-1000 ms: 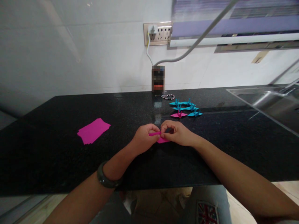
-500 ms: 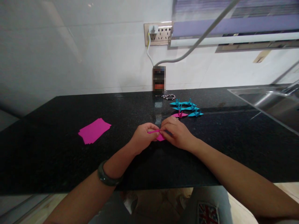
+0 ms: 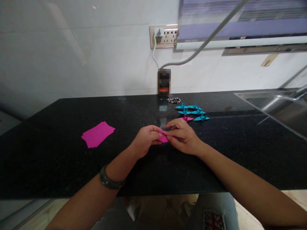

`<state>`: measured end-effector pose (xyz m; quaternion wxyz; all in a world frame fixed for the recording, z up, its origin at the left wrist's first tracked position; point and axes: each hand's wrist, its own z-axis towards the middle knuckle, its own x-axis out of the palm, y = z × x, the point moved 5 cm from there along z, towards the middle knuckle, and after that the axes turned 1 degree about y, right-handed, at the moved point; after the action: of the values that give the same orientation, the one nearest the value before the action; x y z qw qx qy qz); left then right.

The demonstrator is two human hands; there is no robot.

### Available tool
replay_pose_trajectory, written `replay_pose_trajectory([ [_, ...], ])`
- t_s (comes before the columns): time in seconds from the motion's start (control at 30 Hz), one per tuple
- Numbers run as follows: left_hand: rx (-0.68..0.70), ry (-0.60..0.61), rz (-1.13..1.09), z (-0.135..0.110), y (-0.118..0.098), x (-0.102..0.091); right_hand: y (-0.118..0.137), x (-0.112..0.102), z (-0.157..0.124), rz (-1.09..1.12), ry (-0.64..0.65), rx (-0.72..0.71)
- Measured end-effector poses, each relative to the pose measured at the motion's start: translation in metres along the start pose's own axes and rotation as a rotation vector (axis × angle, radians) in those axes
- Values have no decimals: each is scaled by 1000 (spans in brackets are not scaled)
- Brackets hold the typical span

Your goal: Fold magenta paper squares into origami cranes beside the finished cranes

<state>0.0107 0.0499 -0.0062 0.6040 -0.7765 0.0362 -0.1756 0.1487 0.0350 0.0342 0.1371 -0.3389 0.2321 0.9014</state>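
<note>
Head view: holding small, folded pink paper [image 3: 164, 137] over middle of desk [image 3: 72, 172], grip clenched on its left side in left hand [image 3: 145, 140]. Touching its right side with fingertips of right hand [image 3: 185, 137]; can't tell whether pinched. Versus half a second ago: raised right index finger clear, lost sight of thin strip above left thumb. Probably means switching from lining up an edge to flattening a crease. Looks only part-folded. Farther right: blue cranes [image 3: 198, 112]. At left, untouched: pink sheets [image 3: 98, 135].
</note>
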Motion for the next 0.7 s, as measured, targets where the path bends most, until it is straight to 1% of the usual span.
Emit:
replay_pose_trajectory([
  [0.17, 17, -20, -32, 2, 0, -1, -2, 3, -1, 25, 67, 9],
  [0.27, 37, -25, -17, 2, 1, -2, 0, 5, -1, 46, 79, 13],
  [0.37, 55, -27, -1, 2, 2, -2, -2, 5, 1, 170, 59, 83],
  [0.43, 64, -31, 12, 1, 2, -1, -9, 6, 1, 290, 10, 212],
  [0.53, 76, -40, 61, 1, 1, 2, -25, 10, -4, 444, -76, 491],
  [0.57, 80, -41, 78, 0, 1, 2, -29, 14, -7, 505, -70, 594],
  [0.63, 91, -38, 100, 0, 1, 3, -34, 23, -12, 627, -5, 760],
  [0.7, 101, -37, 116, 0, 1, 3, -34, 29, -14, 705, 71, 842],
])
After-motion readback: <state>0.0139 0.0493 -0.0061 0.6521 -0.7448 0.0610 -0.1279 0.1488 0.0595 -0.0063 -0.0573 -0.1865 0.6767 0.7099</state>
